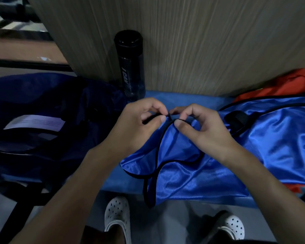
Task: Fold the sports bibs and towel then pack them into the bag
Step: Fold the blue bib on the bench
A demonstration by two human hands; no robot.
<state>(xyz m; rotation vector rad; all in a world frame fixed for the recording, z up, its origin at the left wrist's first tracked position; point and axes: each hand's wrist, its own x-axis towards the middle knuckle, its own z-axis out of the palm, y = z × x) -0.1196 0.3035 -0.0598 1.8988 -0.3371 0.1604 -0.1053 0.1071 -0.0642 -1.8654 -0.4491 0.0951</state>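
So the blue bib (209, 173) is spread over the blue bench (165, 95) from the centre out to 3 o'clock. Its black trim (163, 138) is pinched near the middle by both hands. The left hand (141, 124) has thumb and forefinger closed on the strap, and the right hand (201, 131) is clamped on it just beside.

The navy bag (51, 111) is slumped at 9 o'clock, and what's inside is too dark to be made out. An orange bib (289, 83) is bunched up at 2 o'clock.

Risk-wise, that shiny fabric looks slippery, so a fold could easily be lost. The bit hanging off the bench edge at 6 o'clock could drag the lot onto the floor. The black bottle (129, 67) at 12 o'clock could get knocked over if the bib is flicked.
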